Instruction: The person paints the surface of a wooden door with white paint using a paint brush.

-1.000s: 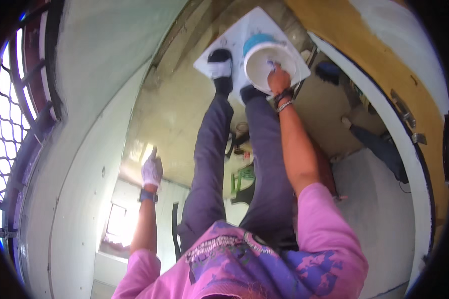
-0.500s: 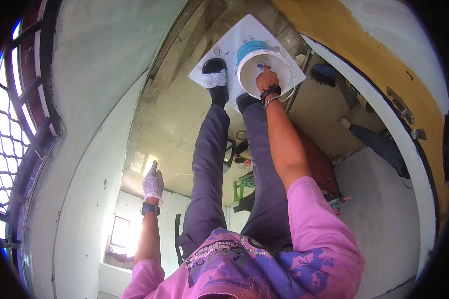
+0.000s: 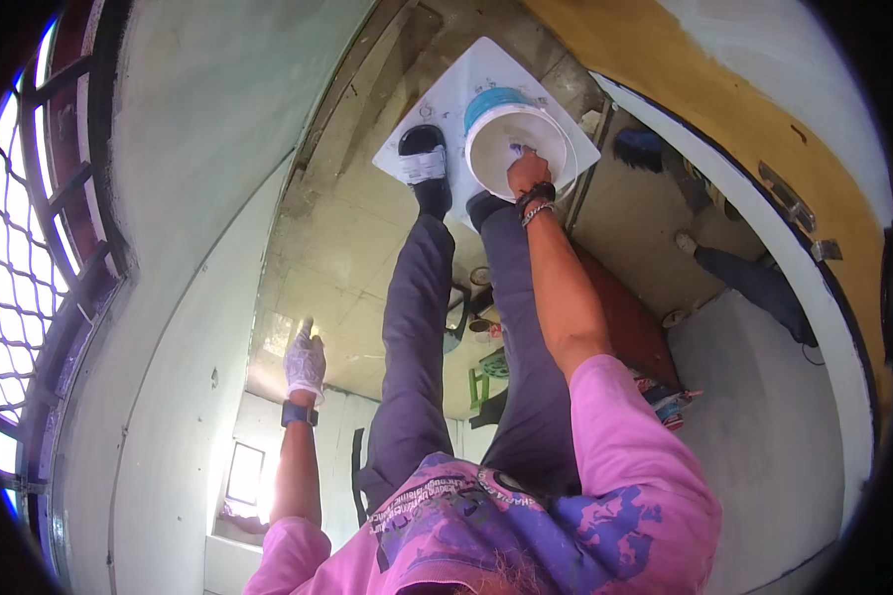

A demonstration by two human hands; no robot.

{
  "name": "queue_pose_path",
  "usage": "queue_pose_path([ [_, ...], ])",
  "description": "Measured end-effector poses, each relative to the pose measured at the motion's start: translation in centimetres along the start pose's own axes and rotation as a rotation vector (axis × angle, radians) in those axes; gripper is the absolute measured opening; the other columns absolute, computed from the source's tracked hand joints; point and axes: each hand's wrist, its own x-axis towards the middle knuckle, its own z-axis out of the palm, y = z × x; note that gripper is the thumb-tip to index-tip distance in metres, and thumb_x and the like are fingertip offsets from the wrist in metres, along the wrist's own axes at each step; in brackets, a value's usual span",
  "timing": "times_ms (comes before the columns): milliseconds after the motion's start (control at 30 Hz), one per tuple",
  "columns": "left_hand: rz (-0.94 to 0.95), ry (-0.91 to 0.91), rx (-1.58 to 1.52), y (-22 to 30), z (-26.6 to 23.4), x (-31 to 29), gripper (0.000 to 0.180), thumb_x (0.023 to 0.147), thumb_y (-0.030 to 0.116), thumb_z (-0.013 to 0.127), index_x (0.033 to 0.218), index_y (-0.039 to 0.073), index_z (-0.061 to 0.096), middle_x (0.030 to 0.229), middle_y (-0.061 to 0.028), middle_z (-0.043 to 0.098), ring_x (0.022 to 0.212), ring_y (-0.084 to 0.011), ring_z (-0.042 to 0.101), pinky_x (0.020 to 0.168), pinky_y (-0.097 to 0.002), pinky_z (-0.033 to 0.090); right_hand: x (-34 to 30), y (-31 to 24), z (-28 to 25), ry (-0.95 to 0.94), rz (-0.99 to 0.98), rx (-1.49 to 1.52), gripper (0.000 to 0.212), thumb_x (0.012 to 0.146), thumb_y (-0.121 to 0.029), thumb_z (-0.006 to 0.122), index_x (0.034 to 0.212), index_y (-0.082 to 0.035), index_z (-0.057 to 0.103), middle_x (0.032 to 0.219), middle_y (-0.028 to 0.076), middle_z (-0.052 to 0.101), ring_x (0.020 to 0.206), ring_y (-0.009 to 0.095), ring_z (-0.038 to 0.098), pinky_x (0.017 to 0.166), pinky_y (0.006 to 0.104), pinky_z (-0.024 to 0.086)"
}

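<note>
My right hand (image 3: 529, 174) is inside a white bucket (image 3: 473, 164) with a blue band on its outside. Its fingers are closed around a small whitish-purple thing, mostly hidden, whose kind I cannot make out. The bucket stands on a white square platform (image 3: 417, 124), beside my black sandal with a pale strap (image 3: 423, 159). At the left, my left hand (image 3: 305, 365) wears a thin whitish glove and is held up near the pale wall (image 3: 189, 327). Its fingers are stretched out and hold nothing.
A barred window (image 3: 15, 258) is at the far left. On the right, a yellow-brown door (image 3: 764, 129) with a metal latch stands by a curved-looking white frame. Beyond it are a blue brush head (image 3: 638, 149) and another person's leg (image 3: 749, 283). A green stool (image 3: 479, 385) shows below.
My right hand has drawn slightly toward me inside the bucket, still closed. The view has shifted a little. My left hand stays nearly where it was.
</note>
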Motion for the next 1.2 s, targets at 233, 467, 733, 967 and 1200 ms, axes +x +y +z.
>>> queue_pose_path([
  [233, 0.212, 0.057, -0.292, 10.8, -7.7, -2.5, 0.035, 0.084, 0.018, 0.052, 0.119, 0.011, 0.052, 0.098, -0.0137, 0.062, 0.084, -0.0229, 0.06, 0.073, -0.0296, 0.046, -10.5, -3.2, -7.8, 0.246, -0.188, 0.263, 0.034, 0.08, -0.012, 0.05, 0.112, -0.002, 0.051, 0.093, 0.026, 0.058, 0.086, 0.041, 0.055, 0.074, 0.0445, 0.044],
  [467, 0.747, -0.571, -1.188, 26.5, -15.1, -13.8, 0.039, 0.086, 0.017, 0.055, 0.122, 0.003, 0.047, 0.118, -0.0066, 0.053, 0.107, -0.0118, 0.048, 0.093, -0.0247, 0.036, -28.7, -9.9, -22.0, 0.336, -0.323, 0.656, 0.033, 0.089, -0.015, 0.043, 0.117, 0.003, 0.043, 0.095, 0.022, 0.055, 0.081, 0.033, 0.055, 0.073, 0.0392, 0.043],
  [733, 1.134, -0.556, -1.358, 31.5, -30.0, -29.0, 0.029, 0.091, 0.027, 0.045, 0.101, 0.002, 0.055, 0.091, -0.0011, 0.057, 0.082, -0.0115, 0.052, 0.074, -0.0266, 0.043, -41.4, -20.0, -36.8, 0.574, -0.625, 0.91, 0.032, 0.091, -0.021, 0.037, 0.116, -0.001, 0.039, 0.099, 0.024, 0.055, 0.091, 0.039, 0.055, 0.076, 0.041, 0.043],
  [967, 1.248, 0.432, -1.138, 35.0, -46.1, -34.3, 0.021, 0.083, 0.022, 0.052, 0.089, 0.002, 0.055, 0.076, -0.022, 0.057, 0.071, -0.0388, 0.056, 0.06, -0.0404, 0.044, -45.9, -23.5, -44.6, 0.454, -0.807, 1.011, 0.047, 0.092, -0.022, 0.038, 0.133, -0.007, 0.019, 0.104, 0.015, 0.05, 0.083, 0.016, 0.055, 0.062, 0.0262, 0.052],
  [1200, 1.415, 0.994, -0.802, 37.5, -61.1, -42.5, 0.053, 0.082, 0.016, 0.048, 0.131, 0.011, 0.029, 0.078, -0.023, 0.057, 0.069, -0.0415, 0.055, 0.058, -0.0504, 0.04, -46.8, -18.1, -45.1, 0.612, -0.612, 0.9, 0.046, 0.092, -0.024, 0.04, 0.132, -0.01, 0.024, 0.1, 0.017, 0.053, 0.081, 0.022, 0.058, 0.06, 0.0289, 0.052],
])
